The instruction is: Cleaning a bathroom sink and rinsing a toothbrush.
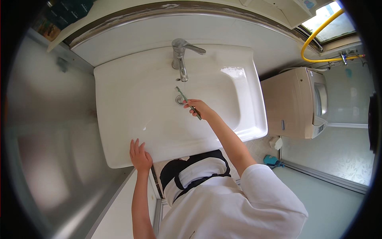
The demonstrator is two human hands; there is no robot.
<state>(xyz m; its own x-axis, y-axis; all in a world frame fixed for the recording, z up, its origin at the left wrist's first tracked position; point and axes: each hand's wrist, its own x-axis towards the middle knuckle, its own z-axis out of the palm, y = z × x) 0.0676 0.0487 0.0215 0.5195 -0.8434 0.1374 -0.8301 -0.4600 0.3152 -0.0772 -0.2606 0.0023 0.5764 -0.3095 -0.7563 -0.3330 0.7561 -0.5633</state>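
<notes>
A green toothbrush is held in my right hand over the white sink basin. Its bristle head points away from me, towards the faucet. The metal drain lies under the brush, partly hidden by it. Behind that stands a chrome single-lever faucet, its spout above the basin and its lever turned to the right. A thin, faint stream seems to fall from the spout. My left hand rests on the near left rim of the sink, fingers apart, with nothing in it.
A beige washing machine stands right of the sink. Above it runs a yellow hose near a window. On the floor at right sits a blue bottle. A frosted panel borders the sink's left side. Dark boxes sit on the upper-left shelf.
</notes>
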